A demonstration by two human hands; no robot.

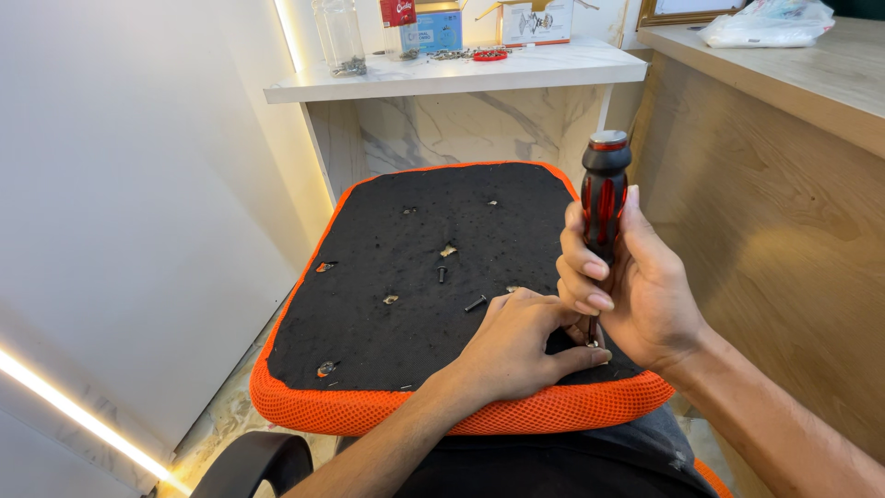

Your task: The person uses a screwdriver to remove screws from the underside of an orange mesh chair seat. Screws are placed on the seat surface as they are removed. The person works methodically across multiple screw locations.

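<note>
An upturned chair seat [387, 304] with a black fabric underside and an orange mesh rim rests on my lap. My right hand [636, 286] grips a red-and-black screwdriver [603, 189] upright, its tip down at the seat's near right corner. My left hand [516, 346] lies flat on the fabric there, thumb and fingertips pinched around the screwdriver's tip and a small screw. Two loose dark screws [475, 302] lie near the seat's middle. Several torn holes show in the fabric.
A white marble-look shelf [461, 74] beyond the seat carries plastic bottles, boxes and scattered hardware. A wooden counter [793, 184] stands close on the right with a plastic bag on top. A white wall panel fills the left. A black chair armrest [249, 461] sits below left.
</note>
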